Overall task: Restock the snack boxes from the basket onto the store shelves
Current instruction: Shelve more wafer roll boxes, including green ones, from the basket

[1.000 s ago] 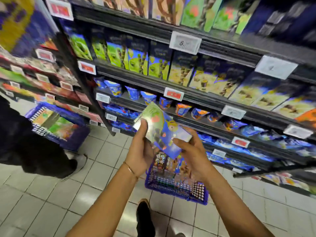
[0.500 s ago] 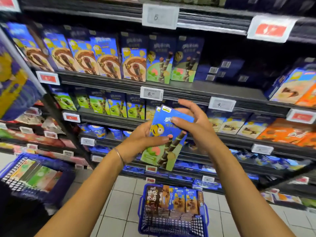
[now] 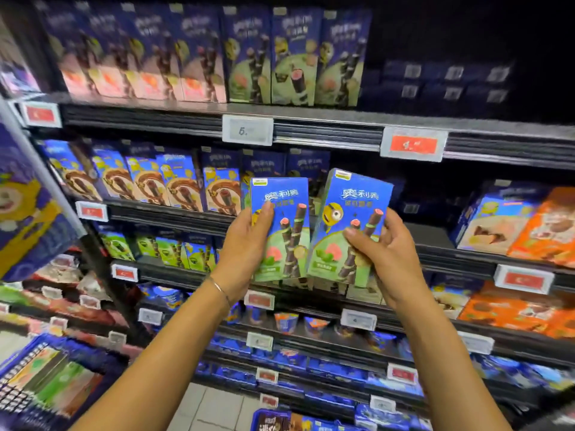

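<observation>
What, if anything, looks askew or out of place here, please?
Only the right wafer-roll box, gripped by the right hand, tilts rightward; the left wafer-roll box, in the left hand, is upright. Nothing looks damaged or spilled.

A white price label (image 3: 247, 130) printed with "5." sits up high, and a red-and-white price label (image 3: 413, 145) hangs just to its right. Far right stand orange snack cartons (image 3: 550, 225), with more orange cartons (image 3: 510, 312) on the level below. Lower down, near the middle, runs a row of small blue snack cups (image 3: 286, 321), blurred. At the left edge leans a large purple display panel (image 3: 28, 213) bearing a yellow cartoon figure. Below it, a second blue plastic basket (image 3: 93, 349) holds flat green and orange packs. Pale floor tiles (image 3: 214, 405) show at the bottom.
</observation>
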{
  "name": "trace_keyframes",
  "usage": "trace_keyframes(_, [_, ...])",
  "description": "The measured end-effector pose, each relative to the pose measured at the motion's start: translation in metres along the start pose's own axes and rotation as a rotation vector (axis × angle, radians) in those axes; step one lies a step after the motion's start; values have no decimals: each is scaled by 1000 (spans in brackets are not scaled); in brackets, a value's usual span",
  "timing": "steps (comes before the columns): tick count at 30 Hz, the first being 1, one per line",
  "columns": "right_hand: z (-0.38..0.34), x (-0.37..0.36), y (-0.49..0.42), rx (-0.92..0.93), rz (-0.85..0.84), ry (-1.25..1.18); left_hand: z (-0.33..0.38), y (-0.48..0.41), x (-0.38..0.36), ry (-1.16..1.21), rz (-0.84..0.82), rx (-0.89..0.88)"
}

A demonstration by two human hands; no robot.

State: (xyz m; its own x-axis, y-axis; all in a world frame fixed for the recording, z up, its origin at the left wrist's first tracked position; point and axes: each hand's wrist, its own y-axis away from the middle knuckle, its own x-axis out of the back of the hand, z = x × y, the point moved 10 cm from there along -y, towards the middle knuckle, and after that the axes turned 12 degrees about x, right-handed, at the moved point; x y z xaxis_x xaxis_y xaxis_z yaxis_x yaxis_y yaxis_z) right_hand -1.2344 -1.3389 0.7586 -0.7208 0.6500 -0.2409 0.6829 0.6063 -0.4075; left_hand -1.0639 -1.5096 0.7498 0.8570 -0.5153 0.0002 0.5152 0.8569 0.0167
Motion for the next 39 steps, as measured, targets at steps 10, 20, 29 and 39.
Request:
trace_keyframes(10, [-84, -32, -29, 225, -122, 77, 101, 17, -7, 90, -61, -368])
trace_keyframes(20, [-194, -46, -126, 524, 40, 371, 221, -79, -3, 242, -148, -368])
trace_keyframes(29, [-165, -33, -231, 281, 225, 822, 231, -167, -18, 70, -180, -160])
trace_keyframes(39, [-133, -47, -253, 147, 192, 1134, 223, -192, -26, -260, 19, -291])
